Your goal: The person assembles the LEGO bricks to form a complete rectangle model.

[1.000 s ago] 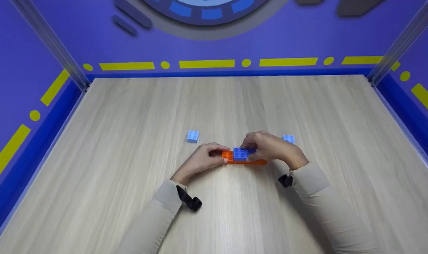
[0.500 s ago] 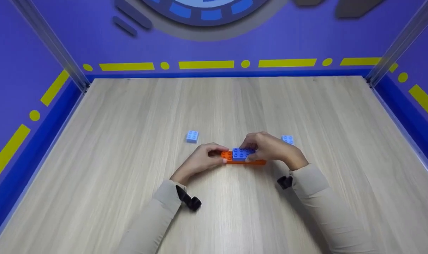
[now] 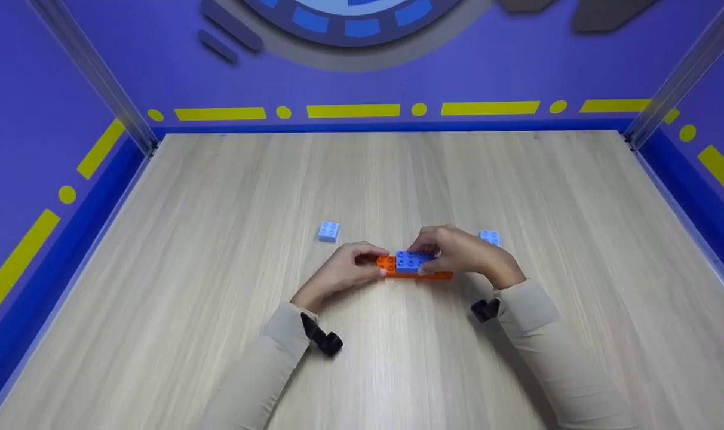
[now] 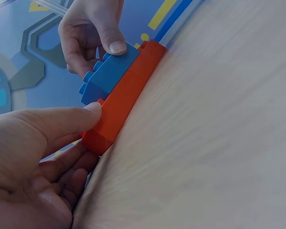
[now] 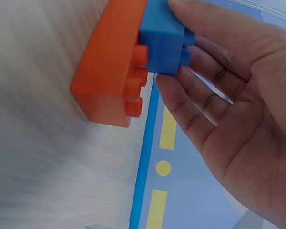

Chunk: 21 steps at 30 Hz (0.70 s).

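A long orange building brick (image 3: 386, 263) lies on the table with a shorter blue brick (image 3: 407, 261) on top of it. My left hand (image 3: 349, 269) pinches the orange brick's left end between thumb and fingers, the thumb along its near side. From the right, my right hand (image 3: 460, 251) grips the blue brick, its thumb on the near face and its fingertips at the far one. In the right wrist view, orange studs show bare beyond the end of the blue brick (image 5: 163, 40). The right hand covers part of the blue brick in the head view.
A light blue brick (image 3: 328, 231) sits beyond my left hand. Another light blue brick (image 3: 489, 236) stands behind my right wrist, partly hidden by it. Purple-blue panels with yellow marks (image 3: 353, 110) wall the wooden table (image 3: 362, 179) at the back and sides.
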### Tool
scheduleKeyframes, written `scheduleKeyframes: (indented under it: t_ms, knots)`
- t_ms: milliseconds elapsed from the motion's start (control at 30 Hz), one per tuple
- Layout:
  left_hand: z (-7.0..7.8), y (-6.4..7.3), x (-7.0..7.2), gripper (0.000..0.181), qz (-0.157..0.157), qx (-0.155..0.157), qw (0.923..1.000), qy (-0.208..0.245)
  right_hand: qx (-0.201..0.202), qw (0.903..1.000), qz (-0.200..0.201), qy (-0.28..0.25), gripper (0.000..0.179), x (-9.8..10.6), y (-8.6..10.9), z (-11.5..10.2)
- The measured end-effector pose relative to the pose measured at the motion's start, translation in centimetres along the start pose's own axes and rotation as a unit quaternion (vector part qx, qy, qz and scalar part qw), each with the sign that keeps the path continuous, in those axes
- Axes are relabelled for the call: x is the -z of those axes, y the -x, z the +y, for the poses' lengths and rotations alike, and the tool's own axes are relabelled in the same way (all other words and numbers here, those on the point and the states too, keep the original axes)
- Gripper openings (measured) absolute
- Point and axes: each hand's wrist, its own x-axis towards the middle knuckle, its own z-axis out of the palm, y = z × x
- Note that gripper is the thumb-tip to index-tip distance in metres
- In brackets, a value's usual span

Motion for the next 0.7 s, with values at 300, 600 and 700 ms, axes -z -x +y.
scheduleKeyframes:
  t_ms: [300, 600, 700]
  knots:
    - [1.0, 0.2, 1.3, 0.040, -0.034, -0.015, 0.9991, -0.022, -0.008, 0.9999, 0.012, -0.006, 0.030, -0.3, 0.2, 0.0]
    - [1.9, 0.5, 4.4, 0.039, 0.024, -0.078, 0.9931, -0.084, -0.002, 0.9996, 0.024, -0.011, 0.029, -0.5, 0.3, 0.3]
    - [1.8, 0.6, 5.5, 0.040, 0.053, -0.082, 0.9888, -0.114, -0.003, 0.9996, 0.024, -0.016, 0.030, -0.6, 0.3, 0.4]
